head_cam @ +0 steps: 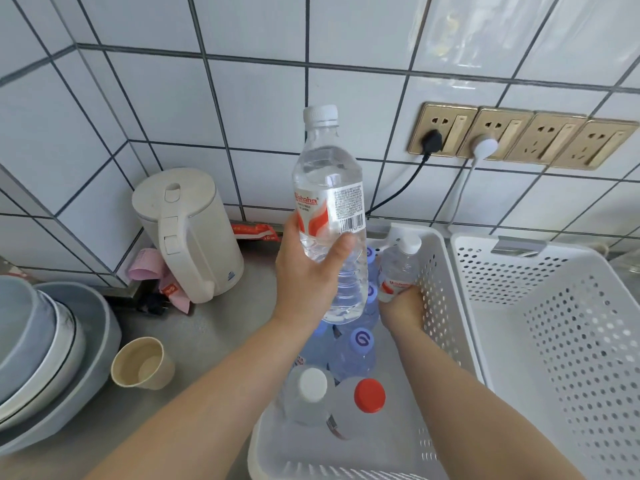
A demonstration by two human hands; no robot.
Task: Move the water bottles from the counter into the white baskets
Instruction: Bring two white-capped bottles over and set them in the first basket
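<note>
left hand [306, 271] gripping bottle [329, 188] midsection

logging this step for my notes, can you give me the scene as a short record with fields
left hand: left hand grips a large clear plastic water bottle with a white cap, upright above the basket
right hand: right hand holds a small clear white-capped bottle inside the left white perforated plastic basket
already in that basket: blue-capped bottles, a red-capped bottle, another white-capped bottle
right white perforated basket: no bottles visible
on counter: cream electric kettle, beige cup, stacked grey bowls
</note>
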